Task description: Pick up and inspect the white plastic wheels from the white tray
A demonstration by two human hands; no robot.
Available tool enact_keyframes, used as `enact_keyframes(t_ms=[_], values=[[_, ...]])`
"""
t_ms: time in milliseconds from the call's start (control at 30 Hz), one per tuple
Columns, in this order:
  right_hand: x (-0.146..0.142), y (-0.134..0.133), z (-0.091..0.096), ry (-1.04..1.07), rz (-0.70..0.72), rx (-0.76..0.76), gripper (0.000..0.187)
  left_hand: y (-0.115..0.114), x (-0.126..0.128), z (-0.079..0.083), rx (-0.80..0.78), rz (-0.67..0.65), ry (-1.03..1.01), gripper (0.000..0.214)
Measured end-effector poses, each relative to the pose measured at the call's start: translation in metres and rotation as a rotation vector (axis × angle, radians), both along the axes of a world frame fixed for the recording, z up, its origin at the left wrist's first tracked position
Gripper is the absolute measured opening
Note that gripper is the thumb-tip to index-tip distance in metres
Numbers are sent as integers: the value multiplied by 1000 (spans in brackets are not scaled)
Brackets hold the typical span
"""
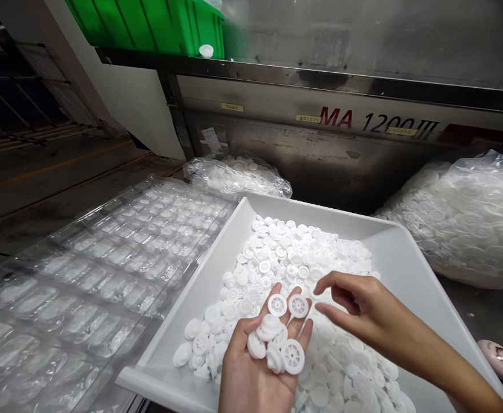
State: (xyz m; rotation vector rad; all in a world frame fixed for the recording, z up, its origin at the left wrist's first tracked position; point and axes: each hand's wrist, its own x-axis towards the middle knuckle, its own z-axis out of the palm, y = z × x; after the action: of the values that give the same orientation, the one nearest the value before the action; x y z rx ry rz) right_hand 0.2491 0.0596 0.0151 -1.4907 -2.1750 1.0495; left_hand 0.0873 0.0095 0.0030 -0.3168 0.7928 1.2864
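My left hand [255, 376] is palm up over the tray, fingers slightly curled, with several small white plastic wheels [293, 356] heaped in it. Two of them lie flat along the fingers and show their spokes. Just to the right hovers my right hand [354, 304], thumb and index finger apart, with nothing visible between them. Beneath both hands a large pile of the same white wheels [272, 246] spreads through a light grey tray [389, 241]. Part of the pile is hidden by my hands.
Left of the tray stand clear plastic blister trays [117, 252] with rows of pockets. Clear bags of white parts lie behind [242, 175] and at right [487, 223]. A green crate [148, 26] and a single white wheel [206, 51] rest on the machine ledge [277, 71].
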Motion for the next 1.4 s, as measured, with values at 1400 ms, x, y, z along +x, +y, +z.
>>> enact_keyframes(t_ms=[1400], values=[[-21,-25,-7,-166,217,239,17,-2,-6,-15,132,-15,-67,54]])
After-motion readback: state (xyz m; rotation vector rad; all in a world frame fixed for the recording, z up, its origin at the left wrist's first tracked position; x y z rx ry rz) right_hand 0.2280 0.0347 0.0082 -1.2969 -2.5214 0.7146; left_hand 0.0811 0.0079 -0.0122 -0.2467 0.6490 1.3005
